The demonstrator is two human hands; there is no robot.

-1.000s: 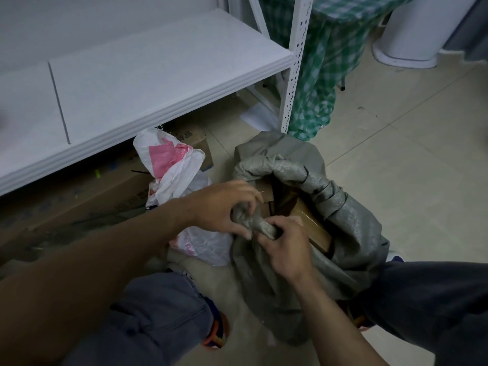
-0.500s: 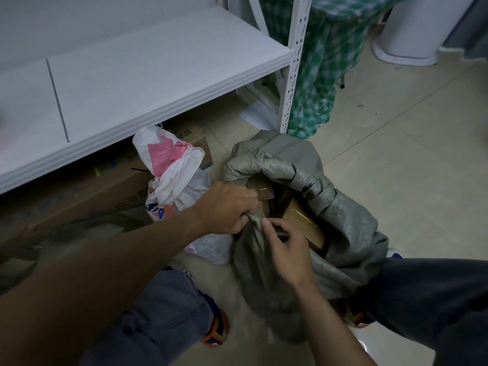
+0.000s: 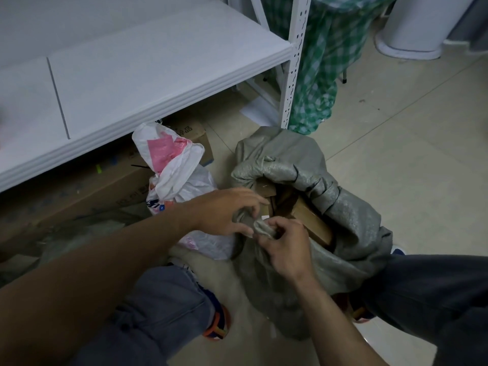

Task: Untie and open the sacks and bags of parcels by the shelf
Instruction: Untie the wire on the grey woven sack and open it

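Two bags by the shelf (image 3: 148,83): 1 grey woven sack (image 3: 351,215), 1 white plastic bag (image 3: 179,178) w/ pink print. At least 2 brown cardboard parcels (image 3: 311,223) show in the sack's mouth. Left hand (image 3: 227,212) and right hand (image 3: 285,247) meet at the sack's near rim – both pinching one twisted bit of grey fabric, fingers closed on it. Sack sits just beyond and under the hands, btwn the person's knees; the white bag is just past the left hand, touching the sack's left side.

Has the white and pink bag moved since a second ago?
No. The white and pink bag sits in the same spot under the shelf edge, beside the grey sack.
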